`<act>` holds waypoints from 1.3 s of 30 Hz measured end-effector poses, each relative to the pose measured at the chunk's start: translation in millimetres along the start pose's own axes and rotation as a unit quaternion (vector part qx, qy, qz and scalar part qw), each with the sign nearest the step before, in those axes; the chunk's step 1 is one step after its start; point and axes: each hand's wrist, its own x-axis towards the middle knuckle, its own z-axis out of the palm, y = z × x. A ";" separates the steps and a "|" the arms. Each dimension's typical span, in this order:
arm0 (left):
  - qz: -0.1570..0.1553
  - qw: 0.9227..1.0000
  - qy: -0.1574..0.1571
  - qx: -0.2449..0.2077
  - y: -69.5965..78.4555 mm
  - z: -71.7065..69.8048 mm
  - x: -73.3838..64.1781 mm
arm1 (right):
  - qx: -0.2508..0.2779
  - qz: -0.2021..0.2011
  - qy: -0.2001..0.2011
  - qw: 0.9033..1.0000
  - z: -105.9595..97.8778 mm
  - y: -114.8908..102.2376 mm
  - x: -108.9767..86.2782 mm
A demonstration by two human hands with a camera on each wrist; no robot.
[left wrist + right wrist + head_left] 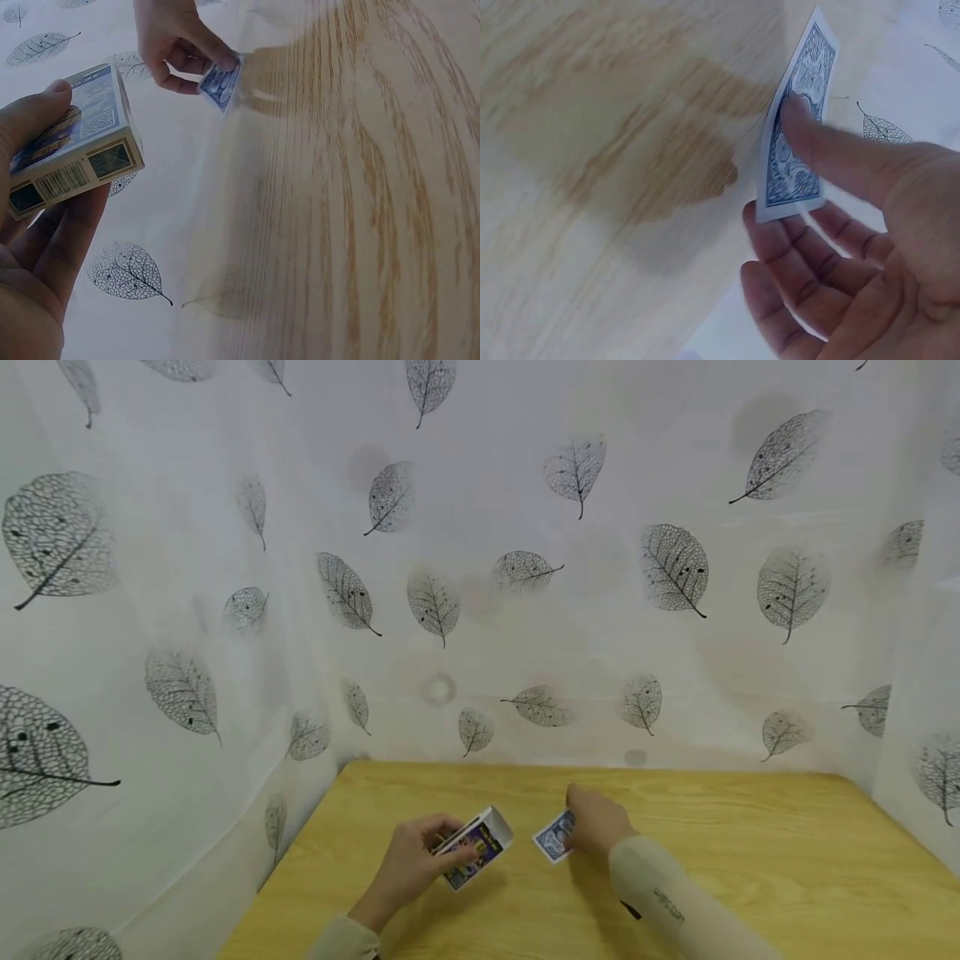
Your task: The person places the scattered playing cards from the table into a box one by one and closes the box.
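Observation:
My left hand (416, 858) grips a small card box (476, 853) with a dark, colourful printed face and a white flap at its upper end. In the left wrist view the thumb lies on the box (75, 142), and a barcode shows on its near end. To the right, my right hand (600, 822) pinches a playing card (555, 837) with a blue patterned back and white border. Seen from the right wrist, the thumb presses on the card (799, 135) and the fingers sit behind it. Card and box are apart, both above the table.
A yellow wood-grain table (720, 827) lies under both hands. White curtain (495, 635) printed with grey leaves hangs behind the table and along its left and right sides.

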 end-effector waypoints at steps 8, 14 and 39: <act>0.001 1.000 0.000 -0.003 -1.7 0.4 1.6 | 0.061 -0.030 0.018 0.998 -7.5 3.4 2.1; -0.004 1.000 -0.001 -0.004 -1.4 1.7 -1.5 | 0.156 -0.036 0.033 0.987 -14.9 5.7 -3.2; -0.014 1.000 0.001 -0.013 -1.5 -2.9 0.0 | 0.209 -0.138 0.101 0.963 -65.8 -1.0 -34.7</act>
